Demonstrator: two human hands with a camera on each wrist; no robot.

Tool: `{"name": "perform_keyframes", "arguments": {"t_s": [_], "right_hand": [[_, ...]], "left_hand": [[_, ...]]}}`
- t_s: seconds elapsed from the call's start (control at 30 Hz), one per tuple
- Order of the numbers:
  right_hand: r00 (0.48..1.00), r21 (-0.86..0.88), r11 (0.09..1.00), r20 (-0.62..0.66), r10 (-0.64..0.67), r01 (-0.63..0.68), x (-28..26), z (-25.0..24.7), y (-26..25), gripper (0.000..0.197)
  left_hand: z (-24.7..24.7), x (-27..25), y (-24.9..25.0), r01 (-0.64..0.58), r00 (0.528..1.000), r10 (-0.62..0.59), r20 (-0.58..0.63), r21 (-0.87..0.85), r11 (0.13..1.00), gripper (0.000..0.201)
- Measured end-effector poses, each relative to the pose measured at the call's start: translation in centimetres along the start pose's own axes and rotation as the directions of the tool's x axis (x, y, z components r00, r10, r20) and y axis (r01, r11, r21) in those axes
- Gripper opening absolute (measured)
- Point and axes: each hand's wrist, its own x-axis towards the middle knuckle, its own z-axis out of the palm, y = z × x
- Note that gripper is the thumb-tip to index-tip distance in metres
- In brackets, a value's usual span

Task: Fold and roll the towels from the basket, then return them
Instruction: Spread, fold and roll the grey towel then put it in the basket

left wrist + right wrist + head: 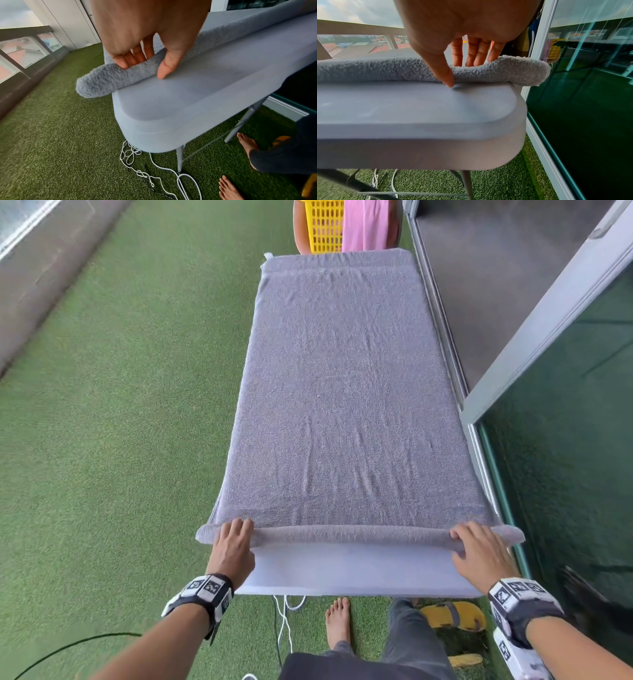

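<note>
Grey towel (pixel 346 405) flat on table (pixel 352 573), left hand (pixel 233 546) and right hand (pixel 479 553) curled around its rolled six-o'clock edge, yellow basket (pixel 325 225) at twelve o'clock

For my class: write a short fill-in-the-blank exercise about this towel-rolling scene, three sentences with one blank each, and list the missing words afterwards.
1. The grey towel lies spread on a white ____.
2. The left hand and the right hand have started to roll the towel's ____ end.
3. At the far end stands a yellow basket with a ____ towel draped over its rim.

Missing words: table; near; pink
</note>
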Motion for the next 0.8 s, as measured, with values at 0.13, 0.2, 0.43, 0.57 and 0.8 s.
{"name": "perform_keyframes", "arguments": {"t_s": [0.13,0.2,0.43,0.57,0.8], "right_hand": [[0.999,0.104,0.994,-0.025,0.025,-0.022,0.5,0.3,0.2,0.035],[0.998,0.131,0.99,-0.041,0.05,-0.044,0.4,0.1,0.0,0.032],[0.995,0.048,0.994,0.037,0.095,-0.097,-2.8,0.4,-0.4,0.025],[0.989,0.05,0.993,0.107,0.099,-0.105,-5.7,1.3,0.1,0.013],[0.982,0.154,0.986,-0.165,0.09,-0.064,-6.3,2.2,0.5,0.02]], "left_hand": [[-0.2,0.5,0.4,0.04,0.999,-0.04,-0.018,-0.049,0.998,0.035],[-0.5,0.5,0.8,0.041,0.999,-0.043,-0.021,-0.059,0.997,0.03],[-0.2,-2.3,0.1,0.036,0.999,-0.034,0.029,-0.07,0.997,0.018],[0.2,-4.6,-0.3,0.026,0.995,-0.016,0.1,-0.097,0.995,0.024],[0.1,-5.6,-0.8,-0.002,1.0,-0.001,-0.015,-0.133,0.991,0.023]]}}
